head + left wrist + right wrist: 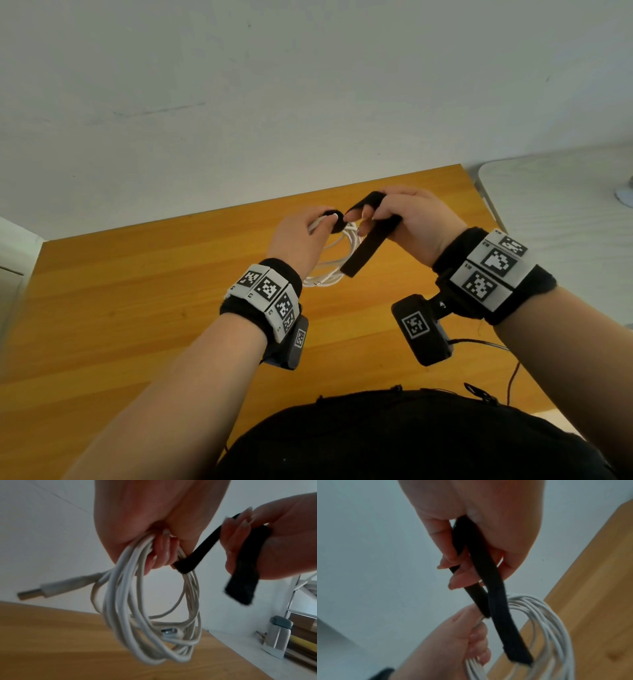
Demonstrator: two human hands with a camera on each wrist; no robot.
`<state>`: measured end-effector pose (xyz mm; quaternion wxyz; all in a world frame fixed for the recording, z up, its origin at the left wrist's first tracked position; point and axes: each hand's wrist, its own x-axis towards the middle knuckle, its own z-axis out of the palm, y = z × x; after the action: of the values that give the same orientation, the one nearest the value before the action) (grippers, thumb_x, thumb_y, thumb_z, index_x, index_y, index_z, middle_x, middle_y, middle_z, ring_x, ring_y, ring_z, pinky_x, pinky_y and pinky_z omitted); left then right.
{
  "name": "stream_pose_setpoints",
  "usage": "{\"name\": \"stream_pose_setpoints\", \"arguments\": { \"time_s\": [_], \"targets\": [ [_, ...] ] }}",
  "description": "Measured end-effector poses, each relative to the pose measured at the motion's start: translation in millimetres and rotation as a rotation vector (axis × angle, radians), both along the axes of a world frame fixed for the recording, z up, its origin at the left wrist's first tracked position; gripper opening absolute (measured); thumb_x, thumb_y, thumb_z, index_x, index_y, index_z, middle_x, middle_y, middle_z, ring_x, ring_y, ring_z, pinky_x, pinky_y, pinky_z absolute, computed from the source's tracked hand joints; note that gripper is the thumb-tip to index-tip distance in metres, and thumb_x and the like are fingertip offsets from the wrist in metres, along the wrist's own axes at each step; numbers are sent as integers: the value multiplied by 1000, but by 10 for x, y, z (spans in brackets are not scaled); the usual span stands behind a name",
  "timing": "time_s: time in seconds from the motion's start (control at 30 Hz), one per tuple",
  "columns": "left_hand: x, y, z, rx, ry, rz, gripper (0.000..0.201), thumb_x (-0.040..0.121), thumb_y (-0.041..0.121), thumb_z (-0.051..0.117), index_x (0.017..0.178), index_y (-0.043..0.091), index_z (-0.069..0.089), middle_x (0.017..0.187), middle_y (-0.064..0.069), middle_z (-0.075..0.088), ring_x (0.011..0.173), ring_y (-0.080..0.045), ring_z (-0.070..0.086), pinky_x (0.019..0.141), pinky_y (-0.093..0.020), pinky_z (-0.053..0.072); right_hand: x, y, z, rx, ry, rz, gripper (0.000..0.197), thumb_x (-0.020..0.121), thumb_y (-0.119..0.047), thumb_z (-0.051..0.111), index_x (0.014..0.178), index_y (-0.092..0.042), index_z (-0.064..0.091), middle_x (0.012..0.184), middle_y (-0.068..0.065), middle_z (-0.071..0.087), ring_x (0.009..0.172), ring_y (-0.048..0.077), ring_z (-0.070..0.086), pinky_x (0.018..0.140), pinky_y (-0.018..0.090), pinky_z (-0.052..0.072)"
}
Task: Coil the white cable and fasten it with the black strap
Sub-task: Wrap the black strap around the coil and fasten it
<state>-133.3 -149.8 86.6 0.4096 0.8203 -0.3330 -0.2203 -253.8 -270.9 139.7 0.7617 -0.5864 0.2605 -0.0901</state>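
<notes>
The white cable [334, 265] hangs as a coil of several loops above the wooden table [137, 291]. My left hand [308, 233] grips the top of the coil [130, 601], fingers curled round the strands. The black strap [368, 246] wraps over the bundle beside my left thumb, and its free end hangs down. My right hand [404, 222] pinches the strap [481, 563] just right of the coil, with the strap looped over its fingers. A USB plug [32, 593] sticks out to the left, and a small connector [169, 630] lies inside the loops [539, 628].
A white wall [274, 85] stands behind the table. A pale second surface [565, 212] adjoins at the right, and the left wrist view shows a grey-topped object [278, 635] on it near stacked shelves. A thin dark wire [510, 373] trails off the table's near right edge.
</notes>
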Motion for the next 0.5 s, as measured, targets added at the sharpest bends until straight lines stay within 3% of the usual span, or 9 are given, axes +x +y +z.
{"name": "stream_pose_setpoints", "arguments": {
  "time_s": [0.17, 0.33, 0.5],
  "targets": [
    [-55, 8, 100, 122, -66, -192, 31, 99, 34, 38, 117, 26, 61, 110, 5, 68, 101, -12, 60, 84, -30, 45, 77, -120, 16, 28, 25, -124, 21, 84, 4, 42, 74, -1, 60, 101, 24, 70, 50, 20, 42, 59, 28, 44],
    [-171, 11, 174, 83, -14, -234, 28, 97, 35, 42, 106, 25, 67, 101, 3, 69, 96, -15, 61, 88, -37, 47, 156, -212, -78, -96, 185, -131, 18, 84, 2, 44, 76, 0, 59, 93, 20, 72, 42, 16, 34, 52, 26, 37],
    [-225, -11, 228, 58, -4, -240, 17, 84, 43, 64, 98, 34, 64, 83, 17, 60, 80, -1, 55, 66, -22, 40, 183, -235, -164, -84, 269, -63, 20, 85, 1, 45, 71, -3, 59, 78, 12, 68, 38, 13, 31, 44, 22, 33]
  ]
}}
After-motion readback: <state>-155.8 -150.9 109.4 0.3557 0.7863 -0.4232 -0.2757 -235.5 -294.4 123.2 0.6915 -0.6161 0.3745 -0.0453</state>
